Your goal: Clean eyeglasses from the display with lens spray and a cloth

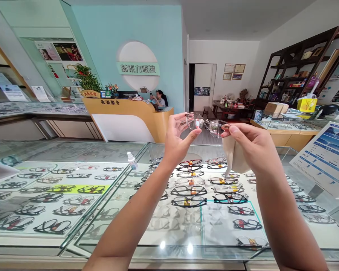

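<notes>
I hold a pair of thin-framed glasses (pixel 206 125) up at chest height over a glass display counter (pixel 147 241). My left hand (pixel 177 139) pinches the frame's left lens rim between thumb and fingers. My right hand (pixel 251 145) grips the right lens through a beige cleaning cloth (pixel 234 156), which hangs down below the fingers. A small white spray bottle (pixel 132 161) stands on the counter glass to the left of my left forearm.
Under the counter glass lie several rows of spectacle frames (pixel 189 191). A printed blue-and-white sign (pixel 324 160) stands at the right. A yellow reception desk (pixel 130 116) with a seated person (pixel 159 98) is behind, dark shelving (pixel 293 71) at right.
</notes>
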`<state>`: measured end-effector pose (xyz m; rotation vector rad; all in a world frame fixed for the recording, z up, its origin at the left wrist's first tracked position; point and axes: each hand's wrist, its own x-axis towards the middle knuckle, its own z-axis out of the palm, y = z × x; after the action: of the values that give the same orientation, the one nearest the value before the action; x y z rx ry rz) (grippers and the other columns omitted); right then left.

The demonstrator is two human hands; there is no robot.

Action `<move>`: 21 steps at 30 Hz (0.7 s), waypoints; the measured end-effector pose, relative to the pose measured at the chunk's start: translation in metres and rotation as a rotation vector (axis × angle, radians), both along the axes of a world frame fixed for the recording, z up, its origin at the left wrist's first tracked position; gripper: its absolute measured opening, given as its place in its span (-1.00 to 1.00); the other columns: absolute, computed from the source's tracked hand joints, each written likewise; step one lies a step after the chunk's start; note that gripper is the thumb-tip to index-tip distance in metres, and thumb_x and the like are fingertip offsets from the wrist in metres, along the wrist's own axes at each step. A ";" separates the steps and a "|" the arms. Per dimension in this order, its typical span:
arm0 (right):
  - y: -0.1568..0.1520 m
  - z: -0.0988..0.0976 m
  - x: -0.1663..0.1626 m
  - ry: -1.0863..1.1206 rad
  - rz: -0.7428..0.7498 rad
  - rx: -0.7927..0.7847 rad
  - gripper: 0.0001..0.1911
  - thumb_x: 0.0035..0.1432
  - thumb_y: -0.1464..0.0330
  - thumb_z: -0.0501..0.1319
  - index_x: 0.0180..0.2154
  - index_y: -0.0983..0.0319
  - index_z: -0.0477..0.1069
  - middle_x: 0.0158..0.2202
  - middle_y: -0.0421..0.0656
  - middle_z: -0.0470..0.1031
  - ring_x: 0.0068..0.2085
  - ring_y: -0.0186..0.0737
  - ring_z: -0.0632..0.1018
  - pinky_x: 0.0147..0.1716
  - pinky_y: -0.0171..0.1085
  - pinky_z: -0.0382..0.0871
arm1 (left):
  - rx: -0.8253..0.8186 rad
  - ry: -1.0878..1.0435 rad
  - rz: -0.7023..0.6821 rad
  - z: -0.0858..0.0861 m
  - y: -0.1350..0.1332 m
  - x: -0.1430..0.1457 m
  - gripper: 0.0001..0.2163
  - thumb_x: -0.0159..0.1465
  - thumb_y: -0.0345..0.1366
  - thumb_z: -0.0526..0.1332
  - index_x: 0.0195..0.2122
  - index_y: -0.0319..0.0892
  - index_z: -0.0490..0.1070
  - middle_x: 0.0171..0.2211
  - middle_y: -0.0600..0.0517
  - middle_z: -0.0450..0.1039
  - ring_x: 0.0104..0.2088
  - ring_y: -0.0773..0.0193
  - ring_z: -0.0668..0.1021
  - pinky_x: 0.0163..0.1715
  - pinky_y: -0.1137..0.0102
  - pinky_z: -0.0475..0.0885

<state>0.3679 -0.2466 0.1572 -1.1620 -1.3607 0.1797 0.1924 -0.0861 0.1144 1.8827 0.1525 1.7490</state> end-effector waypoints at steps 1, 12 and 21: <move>0.000 0.000 0.001 -0.003 -0.003 -0.005 -0.65 0.35 0.04 0.31 -0.20 0.16 0.72 -0.22 -0.10 0.74 -0.23 -0.12 0.65 -0.27 -0.19 0.51 | 0.007 -0.003 0.009 0.001 0.000 -0.001 -0.42 0.24 0.02 0.50 0.18 0.04 0.30 0.22 -0.16 0.49 0.23 0.05 0.60 0.26 0.06 0.51; 0.006 0.002 0.005 -0.221 0.022 -0.027 -0.78 0.26 0.15 0.39 -0.21 0.15 0.68 -0.11 -0.12 0.70 -0.07 -0.10 0.64 -0.02 -0.12 0.47 | 0.212 0.356 0.186 0.029 -0.019 -0.038 -0.41 0.23 0.00 0.50 0.25 0.07 0.42 0.24 -0.09 0.53 0.20 0.00 0.59 0.15 0.10 0.54; 0.013 -0.002 0.003 -0.246 0.131 -0.089 -0.80 0.29 0.18 0.35 -0.26 0.15 0.65 -0.19 -0.13 0.65 -0.15 -0.14 0.59 -0.05 -0.10 0.43 | 0.233 0.404 0.113 0.030 -0.032 -0.034 -0.41 0.28 -0.10 0.48 0.31 0.06 0.38 0.22 -0.11 0.55 0.16 -0.01 0.64 0.18 0.06 0.56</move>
<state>0.3708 -0.2332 0.1549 -1.1980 -1.6619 0.1977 0.1580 -0.1179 0.1446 2.4279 0.2165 1.4862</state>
